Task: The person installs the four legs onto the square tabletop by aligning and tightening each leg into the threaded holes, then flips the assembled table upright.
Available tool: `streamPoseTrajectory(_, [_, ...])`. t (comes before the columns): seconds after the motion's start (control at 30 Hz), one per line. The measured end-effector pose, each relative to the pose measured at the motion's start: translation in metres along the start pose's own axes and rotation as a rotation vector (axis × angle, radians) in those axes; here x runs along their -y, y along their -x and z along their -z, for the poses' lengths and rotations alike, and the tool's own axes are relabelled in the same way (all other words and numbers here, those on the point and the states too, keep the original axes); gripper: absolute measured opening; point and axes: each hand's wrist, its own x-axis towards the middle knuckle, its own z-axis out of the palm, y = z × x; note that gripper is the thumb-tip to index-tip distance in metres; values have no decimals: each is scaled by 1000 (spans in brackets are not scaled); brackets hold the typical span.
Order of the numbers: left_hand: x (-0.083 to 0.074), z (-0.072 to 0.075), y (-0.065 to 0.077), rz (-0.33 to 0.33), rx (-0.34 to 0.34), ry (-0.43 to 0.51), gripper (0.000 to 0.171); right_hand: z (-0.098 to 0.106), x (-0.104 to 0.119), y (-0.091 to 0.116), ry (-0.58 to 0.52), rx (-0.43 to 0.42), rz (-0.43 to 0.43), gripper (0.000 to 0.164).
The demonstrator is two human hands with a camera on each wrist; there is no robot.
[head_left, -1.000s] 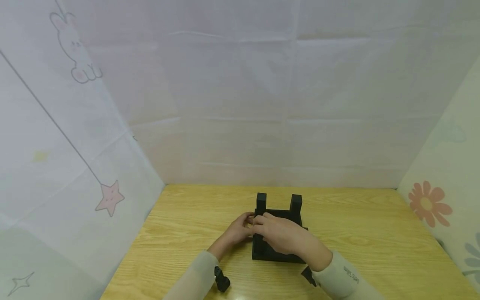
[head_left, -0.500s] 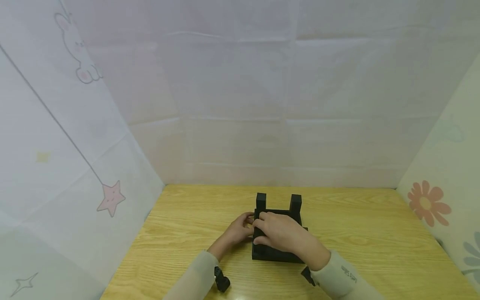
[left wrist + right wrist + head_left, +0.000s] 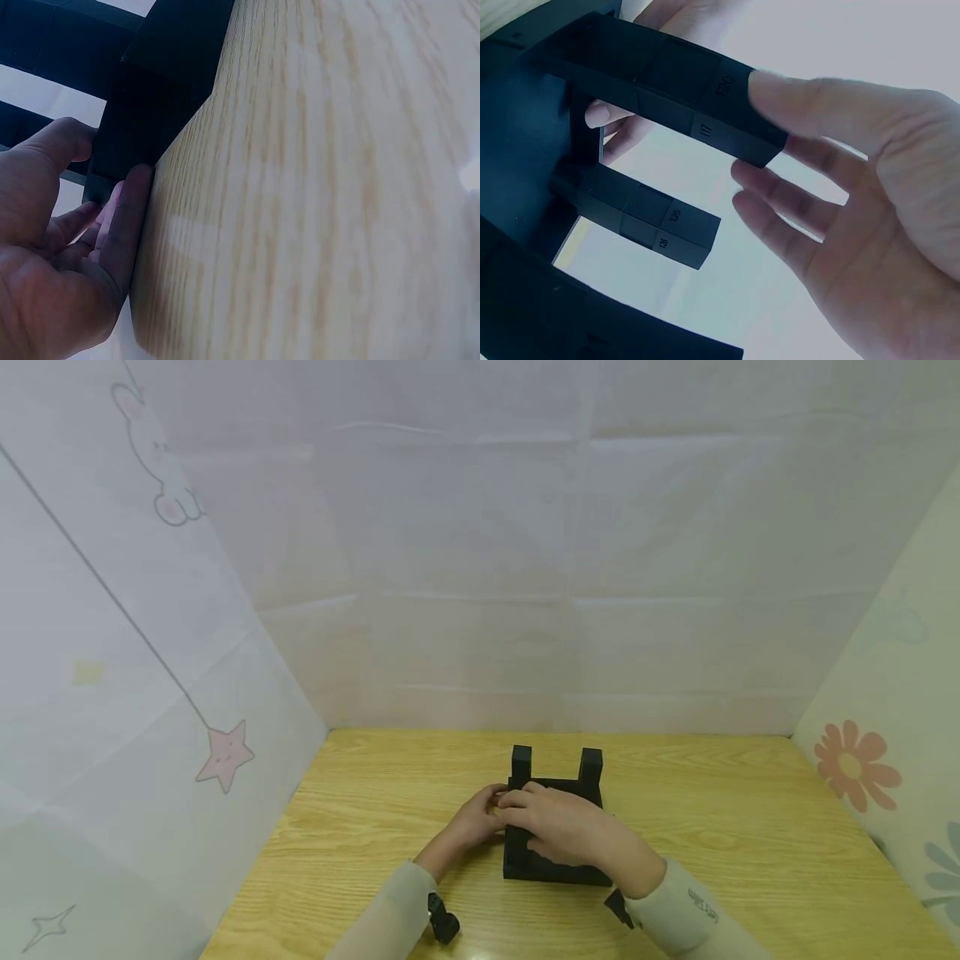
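A black piece that looks like a small upturned stool (image 3: 558, 871) rests on the wooden table, its square legs pointing up. In the right wrist view, my right hand (image 3: 855, 195) pinches the end of one leg (image 3: 694, 86), thumb on one face and fingers on the far side. Small printed marks show on that leg and on a second leg (image 3: 649, 217). My left hand (image 3: 474, 821) grips the left side of the stool's base; in the left wrist view its thumb and fingers lie against the black edge (image 3: 139, 120). The head view hides part of the base behind my right hand.
The wooden table (image 3: 375, 785) reaches back to a pale hanging sheet (image 3: 465, 610). Printed sheets stand on the left and right, with a star (image 3: 225, 756) and a flower (image 3: 851, 766). Each wrist wears a black camera mount, the left one (image 3: 442, 920) near the table.
My right hand's fingers loosened and its thumb showed lower half a second ago; now they have closed in on the leg again. The left hand and the stool look almost unmoved.
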Motion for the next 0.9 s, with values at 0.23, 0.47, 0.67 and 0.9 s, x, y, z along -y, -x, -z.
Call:
streamPoseTrajectory(0.23, [0,1,0,-6,-1,-11,65,2,2,-1,15,13,3,46])
streamPoseTrajectory(0.47, [-2,1,1,6,8,39,67,0,0,-3,-5,4,-28,36])
streamPoseTrajectory(0.67, [-2,2,2,10,2,52,71,-5,-2,-4,2,-54,-65,39])
streamPoseTrajectory(0.9, [0,3,1,6,-4,-6,73,-5,-1,-1,28,-81,-84,48])
